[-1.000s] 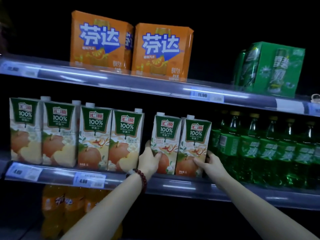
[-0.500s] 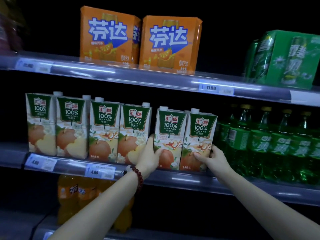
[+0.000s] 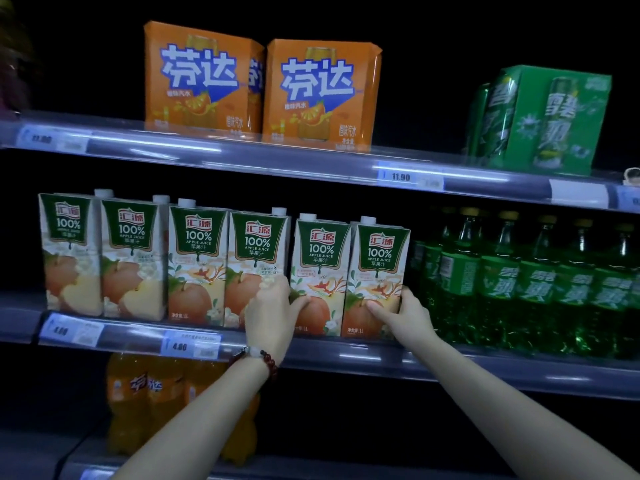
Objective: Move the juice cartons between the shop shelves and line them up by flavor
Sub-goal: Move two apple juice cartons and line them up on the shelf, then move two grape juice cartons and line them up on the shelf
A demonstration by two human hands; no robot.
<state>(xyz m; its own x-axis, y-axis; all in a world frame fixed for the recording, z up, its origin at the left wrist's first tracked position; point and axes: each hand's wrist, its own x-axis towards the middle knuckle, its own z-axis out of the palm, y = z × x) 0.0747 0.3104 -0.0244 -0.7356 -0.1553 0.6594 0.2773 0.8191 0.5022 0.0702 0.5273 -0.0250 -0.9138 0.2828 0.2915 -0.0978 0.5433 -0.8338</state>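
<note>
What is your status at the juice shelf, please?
Left hand and right hand clamp two apple juice cartons. Green bottles crowd right.

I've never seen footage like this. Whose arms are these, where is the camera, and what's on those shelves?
No machine here: a person wears a camera on the head, looking forward and down at their own arms. The left hand, with a bead bracelet, and the right hand press from either side on the two rightmost apple juice cartons on the middle shelf. Four more apple juice cartons stand left of them, green bottles to the right. Orange packs and a green pack sit above.
</note>
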